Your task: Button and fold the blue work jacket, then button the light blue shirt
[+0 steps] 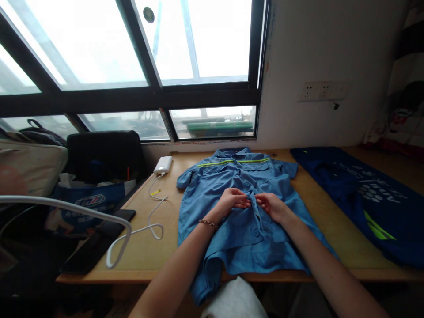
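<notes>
A blue short-sleeved work shirt lies face up on the wooden table, its collar toward the window and a yellow-green stripe across the chest. My left hand, with a bracelet on the wrist, pinches the front placket from the left. From the right, my right hand pinches the same placket, fingertips close to the left ones. The cloth is lifted a little between them, and whatever the fingertips cover is hidden. One button shows lower down the placket. The shirt's lower left corner hangs over the table's front edge.
Left of the shirt, a white power bank lies with a white cable looping toward me. A black phone-like slab sits at the table's left edge. Dark blue folded clothing lies on the right. A black chair stands left.
</notes>
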`<act>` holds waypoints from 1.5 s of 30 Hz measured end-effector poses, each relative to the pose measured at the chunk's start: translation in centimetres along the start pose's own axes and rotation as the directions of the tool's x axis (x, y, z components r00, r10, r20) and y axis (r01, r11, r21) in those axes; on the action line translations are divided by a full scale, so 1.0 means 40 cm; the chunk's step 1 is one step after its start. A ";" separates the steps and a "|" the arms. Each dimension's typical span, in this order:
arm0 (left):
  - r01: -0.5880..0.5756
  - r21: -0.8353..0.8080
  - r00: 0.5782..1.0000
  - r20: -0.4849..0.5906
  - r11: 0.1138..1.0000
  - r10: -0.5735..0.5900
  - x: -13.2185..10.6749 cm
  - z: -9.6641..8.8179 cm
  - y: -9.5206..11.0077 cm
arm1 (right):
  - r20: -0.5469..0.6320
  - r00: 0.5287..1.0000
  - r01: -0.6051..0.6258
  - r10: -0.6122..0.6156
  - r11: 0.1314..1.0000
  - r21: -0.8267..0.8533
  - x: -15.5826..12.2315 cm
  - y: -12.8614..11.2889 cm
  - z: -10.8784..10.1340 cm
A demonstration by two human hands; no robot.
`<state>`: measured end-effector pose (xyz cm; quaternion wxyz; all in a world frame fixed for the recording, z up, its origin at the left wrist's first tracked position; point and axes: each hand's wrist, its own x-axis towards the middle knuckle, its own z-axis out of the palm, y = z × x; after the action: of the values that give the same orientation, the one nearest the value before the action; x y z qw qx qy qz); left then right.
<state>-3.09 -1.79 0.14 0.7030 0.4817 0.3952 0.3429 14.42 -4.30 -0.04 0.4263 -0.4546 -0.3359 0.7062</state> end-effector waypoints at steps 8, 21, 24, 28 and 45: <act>-0.050 0.018 0.997 0.057 0.999 0.049 -0.005 0.007 0.003 | -0.096 0.973 0.179 -0.209 0.951 -0.252 0.006 0.023 0.000; -0.135 0.159 0.989 -0.036 0.978 0.142 -0.001 0.036 -0.015 | -0.027 0.773 0.267 -0.634 0.364 -0.892 -0.023 0.037 0.037; -0.188 0.226 0.970 -0.108 0.956 0.216 0.001 0.044 -0.023 | 0.028 0.729 0.227 -0.684 0.203 -0.953 -0.030 0.041 0.047; -0.142 0.143 0.966 -0.194 0.979 0.169 0.008 0.048 -0.036 | 0.032 0.711 0.242 -0.703 0.202 -0.949 -0.025 0.047 0.052; 0.027 -0.241 0.939 -0.325 0.970 -0.107 0.013 0.049 -0.043 | 0.071 0.754 0.415 -0.653 0.390 -0.822 -0.005 0.052 0.048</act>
<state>-0.96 -2.64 -1.16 0.6883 0.3164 0.4826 0.4396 12.06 -5.51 -1.06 0.4219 -0.5496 -0.6826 0.2323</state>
